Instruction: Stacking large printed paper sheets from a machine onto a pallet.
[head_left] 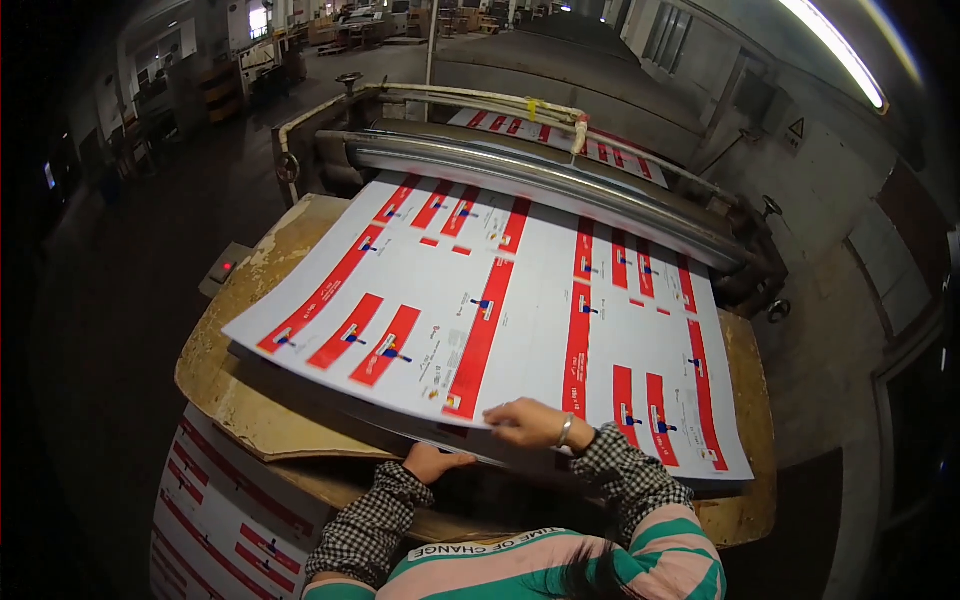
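Here the right hand [530, 422] lies flat, fingers spread and extended toward nine o'clock, palm down on the near edge of the top printed sheet [480, 310]; it presses rather than pinches, and a pale bangle circles the wrist. The left hand [432, 462] sits just below, at about seven o'clock from the right one, loosely curled with its fingertips tucked under the edge of the sheet stack; whether it actually grips paper cannot be told. Both sleeves are a fine black-and-white check.

The sheet is large, white and smooth, printed with long red bars and small blue marks, and it lies slanted across a worn wooden table [745, 400] whose yellowed top is chipped and scuffed along its rounded rim. At twelve o'clock from the hands a polished metal roller [560, 185] spans the machine, with another printed sheet beyond it. At eight o'clock, low beside the table, rests a second stack of similar sheets [225, 515].
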